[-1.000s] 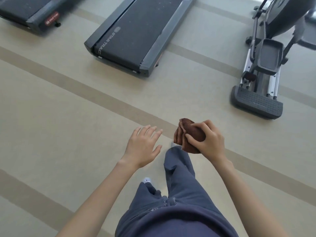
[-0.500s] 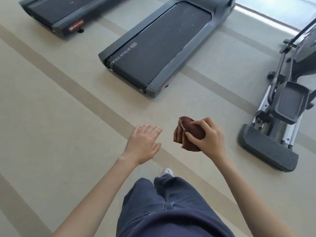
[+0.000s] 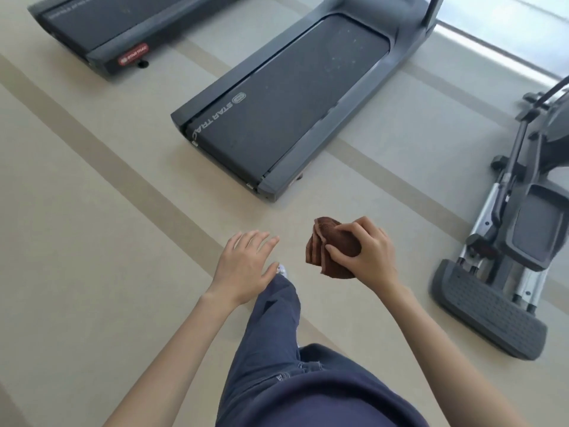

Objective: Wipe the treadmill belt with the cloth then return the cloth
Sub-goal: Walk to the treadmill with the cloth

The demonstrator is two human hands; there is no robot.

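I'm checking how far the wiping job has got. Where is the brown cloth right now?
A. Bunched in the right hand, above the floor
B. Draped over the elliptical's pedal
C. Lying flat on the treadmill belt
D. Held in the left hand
A: the right hand grips the folded cloth in the air over the floor, short of the treadmill belt; the left hand is open and holds nothing.

A smooth pale beige floor [image 3: 77,241] was crossed by darker tan diagonal stripes [image 3: 123,177]. A dark grey neighbouring treadmill with a red badge [image 3: 101,29] was parked upper left, a grey-and-silver elliptical trainer [image 3: 508,272] at right. A bright pale band of light [image 3: 505,35] was thrown across the upper-right corner.
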